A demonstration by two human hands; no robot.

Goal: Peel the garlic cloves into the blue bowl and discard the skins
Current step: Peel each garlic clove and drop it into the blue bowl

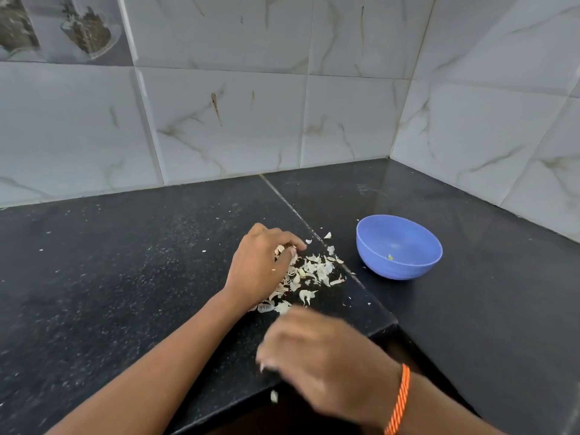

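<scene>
Many skins (309, 271) litter the worktop (125, 277) at nine o'clock of the blue bowl (398, 246). My left hand (260, 268) pinches some; my right hand (323, 356) blurs, grip unclear. Gathering next, I judge.

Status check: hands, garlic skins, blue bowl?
Left hand grips skins from papery garlic skin pile. Right hand blurred, state unclear. Round blue plastic bowl nearly empty, unobstructed.

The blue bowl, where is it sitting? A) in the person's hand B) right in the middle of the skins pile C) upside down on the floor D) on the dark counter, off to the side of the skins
D: the blue bowl stands upright on the dark counter, apart from the garlic skins that the left hand is touching.
</scene>
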